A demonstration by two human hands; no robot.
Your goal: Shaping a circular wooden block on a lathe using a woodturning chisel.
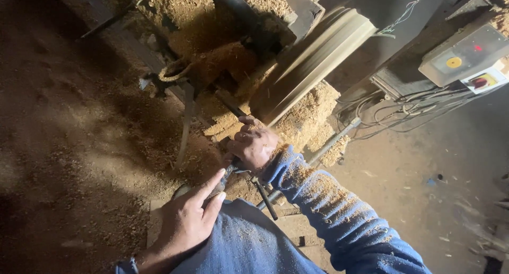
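Observation:
A pale round wooden disc (pixel 318 56) sits mounted on a lathe, tilted across the upper middle of the head view. My right hand (pixel 253 144) is closed around a long dark metal chisel (pixel 229 105) just below the disc's rim, its tip reaching toward the wood. My left hand (pixel 186 217) rests lower down on the chisel's handle end, index finger stretched along it and thumb raised. Both blue sleeves are dusted with sawdust.
Heaps of sawdust (pixel 313 115) lie under the disc and across the floor at left. A grey switch box (pixel 466 54) with coloured buttons and loose wires (pixel 408 104) sits at upper right. A metal rod (pixel 334 141) slants below the disc.

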